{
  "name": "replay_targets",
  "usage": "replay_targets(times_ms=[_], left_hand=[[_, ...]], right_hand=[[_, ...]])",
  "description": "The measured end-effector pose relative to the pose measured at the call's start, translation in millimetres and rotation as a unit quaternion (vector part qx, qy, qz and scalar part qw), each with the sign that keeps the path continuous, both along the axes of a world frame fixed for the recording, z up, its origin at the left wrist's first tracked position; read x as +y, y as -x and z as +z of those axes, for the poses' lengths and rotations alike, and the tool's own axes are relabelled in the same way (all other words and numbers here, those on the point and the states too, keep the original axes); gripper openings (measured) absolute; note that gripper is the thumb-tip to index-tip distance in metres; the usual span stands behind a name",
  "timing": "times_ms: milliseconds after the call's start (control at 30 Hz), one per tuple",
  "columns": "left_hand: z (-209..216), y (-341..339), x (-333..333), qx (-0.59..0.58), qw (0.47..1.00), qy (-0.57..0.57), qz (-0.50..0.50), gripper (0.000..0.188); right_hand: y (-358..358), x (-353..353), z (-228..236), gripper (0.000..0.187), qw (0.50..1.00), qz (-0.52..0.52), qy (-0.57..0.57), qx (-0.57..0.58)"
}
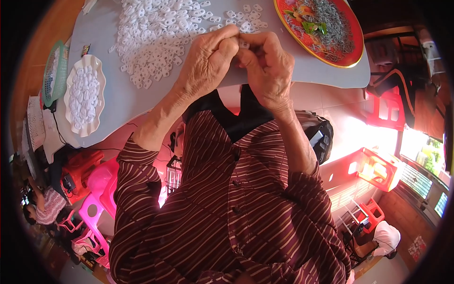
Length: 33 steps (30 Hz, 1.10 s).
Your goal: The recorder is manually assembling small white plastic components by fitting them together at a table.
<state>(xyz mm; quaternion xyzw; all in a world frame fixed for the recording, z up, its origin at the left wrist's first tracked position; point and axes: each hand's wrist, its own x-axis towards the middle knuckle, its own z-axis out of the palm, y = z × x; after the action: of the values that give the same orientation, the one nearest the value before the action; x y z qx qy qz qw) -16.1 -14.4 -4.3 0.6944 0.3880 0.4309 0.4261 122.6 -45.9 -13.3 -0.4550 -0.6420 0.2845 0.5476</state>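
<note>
My two hands meet over the near edge of the grey table, fingertips touching. My left hand (210, 59) is closed in a pinch, and its fingers hide whatever it grips. My right hand (269, 71) is closed too, thumb against bent forefinger, on a small white plastic piece (244, 44) that shows only in part. Just beyond and left of them spreads a large heap of small white plastic pieces with holes (151, 42). To the right, a red plate with a gold rim (347, 63) holds many small grey metal parts (333, 31), like pins or screws.
A white wavy-edged dish (97, 118) of white pieces stands at the table's left end, beside a green basket (48, 78). Pink stools (92, 213) and red stools (378, 168) stand around on the floor. Other people sit at lower left (47, 206) and lower right (385, 239).
</note>
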Motion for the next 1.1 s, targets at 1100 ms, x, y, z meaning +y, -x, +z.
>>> replay_targets(times_ms=[1100], left_hand=[[-13.4,-4.3,-16.5,-0.174,0.979,0.104,-0.004,0.007]], right_hand=[[-130.1,200.9,134.0,0.01,0.862,-0.217,-0.227,-0.398]])
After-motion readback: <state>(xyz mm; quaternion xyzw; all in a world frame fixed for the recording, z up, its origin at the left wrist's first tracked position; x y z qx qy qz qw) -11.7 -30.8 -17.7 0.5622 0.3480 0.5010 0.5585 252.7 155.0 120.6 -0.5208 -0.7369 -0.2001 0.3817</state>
